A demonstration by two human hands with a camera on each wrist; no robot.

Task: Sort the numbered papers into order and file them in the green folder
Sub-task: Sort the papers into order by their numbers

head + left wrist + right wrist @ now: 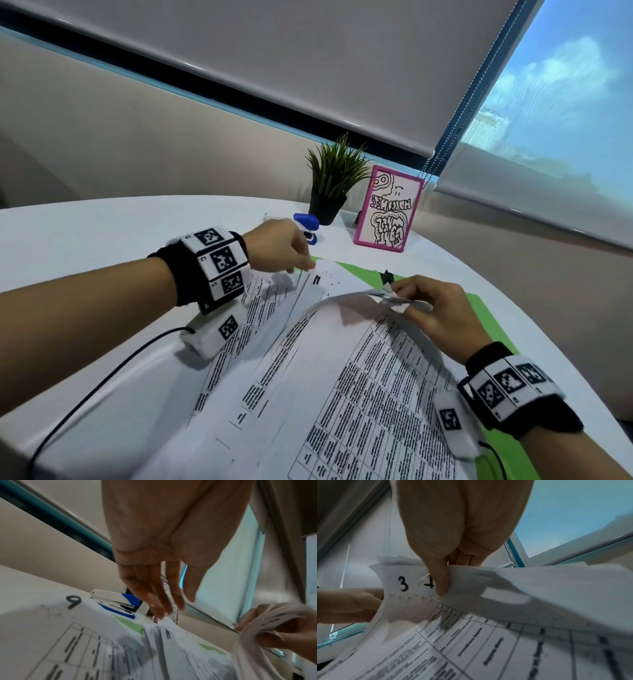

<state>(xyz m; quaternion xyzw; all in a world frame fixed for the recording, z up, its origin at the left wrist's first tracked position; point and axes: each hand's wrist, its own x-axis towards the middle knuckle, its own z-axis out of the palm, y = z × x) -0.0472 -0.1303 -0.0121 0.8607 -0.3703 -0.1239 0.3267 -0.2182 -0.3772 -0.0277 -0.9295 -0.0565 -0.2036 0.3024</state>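
Printed white papers [329, 383] lie fanned over the green folder [493, 317] on the table. My left hand [301, 263] reaches forward, and its straight fingertips [162, 614] touch the far corner of a sheet marked 11 [169, 634]. A sheet marked 9 [73, 602] lies to the left of it. My right hand [400, 298] pinches the lifted far corners of several sheets [412, 592] between thumb [442, 586] and fingers. The top one is marked 3, and the thumb partly covers the digit beside it.
A blue and white stapler [308, 228], a potted plant [330, 185] and a pink-framed drawing [390, 209] stand at the far side of the white round table [102, 233]. A small black object [387, 275] lies on the folder. A black cable [102, 383] trails from my left wrist.
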